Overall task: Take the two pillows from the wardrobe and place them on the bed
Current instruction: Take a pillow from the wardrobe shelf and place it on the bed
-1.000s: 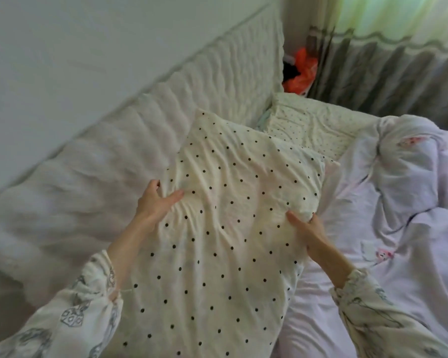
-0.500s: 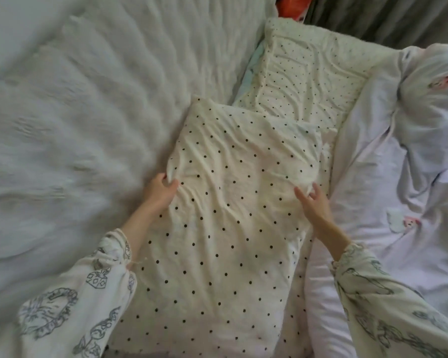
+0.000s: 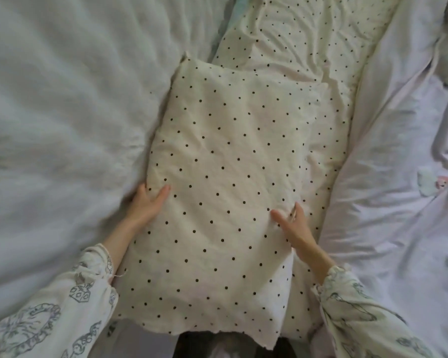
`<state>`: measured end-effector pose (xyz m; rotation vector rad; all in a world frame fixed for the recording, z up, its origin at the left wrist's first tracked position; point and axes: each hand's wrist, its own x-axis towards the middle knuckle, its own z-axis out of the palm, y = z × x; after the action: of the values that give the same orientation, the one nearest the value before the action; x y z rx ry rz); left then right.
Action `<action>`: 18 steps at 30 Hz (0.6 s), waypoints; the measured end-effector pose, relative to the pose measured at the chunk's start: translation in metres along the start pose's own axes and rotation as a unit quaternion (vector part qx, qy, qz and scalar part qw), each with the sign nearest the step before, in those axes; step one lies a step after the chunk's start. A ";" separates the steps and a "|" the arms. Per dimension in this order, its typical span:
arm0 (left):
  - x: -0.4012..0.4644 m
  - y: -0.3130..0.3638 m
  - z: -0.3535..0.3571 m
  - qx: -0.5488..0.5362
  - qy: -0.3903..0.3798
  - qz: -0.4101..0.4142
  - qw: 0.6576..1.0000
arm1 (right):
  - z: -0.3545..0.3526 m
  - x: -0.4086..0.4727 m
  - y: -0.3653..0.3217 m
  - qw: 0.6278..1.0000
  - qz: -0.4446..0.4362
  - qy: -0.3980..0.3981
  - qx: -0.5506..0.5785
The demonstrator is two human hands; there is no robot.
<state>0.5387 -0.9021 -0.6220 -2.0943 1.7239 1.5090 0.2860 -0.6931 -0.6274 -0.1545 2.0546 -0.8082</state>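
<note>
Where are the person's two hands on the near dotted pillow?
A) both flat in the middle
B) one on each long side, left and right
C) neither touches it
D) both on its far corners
B: the left hand grips the left edge of the near dotted pillow, and the right hand lies on its right edge.
</note>
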 end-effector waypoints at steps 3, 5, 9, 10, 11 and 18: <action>0.006 -0.002 0.002 -0.045 -0.002 -0.012 0.999 | 0.002 0.005 0.006 0.998 0.017 0.000 0.053; 0.004 -0.001 0.003 -0.069 0.011 0.013 0.997 | 0.003 0.008 0.010 0.996 0.019 -0.018 0.087; -0.004 0.019 -0.014 -0.041 0.010 0.106 0.993 | 0.008 0.002 0.007 0.994 -0.006 -0.018 0.111; -0.005 0.025 -0.023 -0.036 0.008 0.128 0.991 | 0.010 -0.001 0.007 0.993 -0.009 -0.014 0.115; -0.008 0.031 -0.032 -0.029 0.011 0.152 0.988 | 0.012 -0.005 0.006 0.994 -0.011 -0.010 0.112; -0.020 0.003 -0.040 0.181 0.073 0.068 0.978 | 0.023 -0.022 0.006 0.998 -0.006 -0.033 0.058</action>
<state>0.5639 -0.9117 -0.5858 -1.9742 2.0445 0.9855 0.3184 -0.6910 -0.6244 -0.1278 1.9411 -0.9145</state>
